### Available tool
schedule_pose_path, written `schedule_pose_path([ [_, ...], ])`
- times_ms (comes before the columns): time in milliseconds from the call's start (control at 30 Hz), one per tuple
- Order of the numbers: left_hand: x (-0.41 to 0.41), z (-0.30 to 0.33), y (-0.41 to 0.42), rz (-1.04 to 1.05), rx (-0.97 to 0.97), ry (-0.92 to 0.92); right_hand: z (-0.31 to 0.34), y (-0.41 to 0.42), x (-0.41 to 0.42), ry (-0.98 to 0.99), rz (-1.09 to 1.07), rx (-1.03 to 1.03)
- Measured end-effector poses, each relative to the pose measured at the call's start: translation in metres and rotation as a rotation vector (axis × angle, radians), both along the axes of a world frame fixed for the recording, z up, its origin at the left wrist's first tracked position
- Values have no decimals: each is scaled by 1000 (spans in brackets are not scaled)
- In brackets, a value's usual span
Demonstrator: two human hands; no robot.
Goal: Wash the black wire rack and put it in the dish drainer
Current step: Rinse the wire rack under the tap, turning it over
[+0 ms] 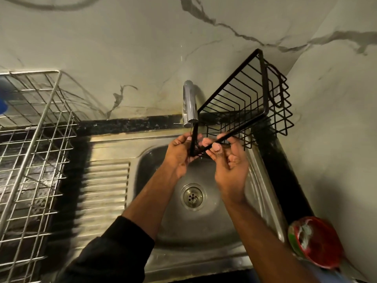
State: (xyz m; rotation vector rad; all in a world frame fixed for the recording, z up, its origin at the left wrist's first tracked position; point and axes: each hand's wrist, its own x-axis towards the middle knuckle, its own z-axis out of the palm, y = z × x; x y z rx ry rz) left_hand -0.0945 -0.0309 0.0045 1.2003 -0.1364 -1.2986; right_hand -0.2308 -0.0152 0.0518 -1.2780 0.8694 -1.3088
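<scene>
Sink in the middle, drainer to its left, rack held over the basin.

The sink point(263, 193) sits in the desk point(130, 124) against the wall point(122, 48), its drain point(192, 196) in the basin's middle and its ribbed board on the left. The tap point(189, 103) stands behind the basin. The dish drainer point(34, 127) stands on the desk left of the sink. The wire rack point(244, 99) is tilted above the basin's far right corner, right of the tap; the left hand point(179, 154) and right hand point(228, 166) grip its near corner. A tub point(318, 242) sits at the sink's near right.
</scene>
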Motion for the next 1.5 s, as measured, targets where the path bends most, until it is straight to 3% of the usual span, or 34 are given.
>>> schedule_pose_path([
  [233, 0, 5, 18, 24, -3, 7, -2, 10, -2, 31, 72, -27],
  [467, 1, 4, 50, 86, 83, -103, 7, 26, -11, -33, 114, 130],
  [633, 0, -2, 81, 157, 104, -183, 7, 38, -20, 25, 155, 215],
  [867, -5, 11, 124, 362, -6, -372, -2, 48, -27, 93, 159, 521],
  [1100, -3, 41, 150, 352, -145, -673, -22, 66, -5, -101, 290, 907],
  [1500, -21, 71, 177, 277, -302, -892, -13, 72, 4, 8, 369, 865],
])
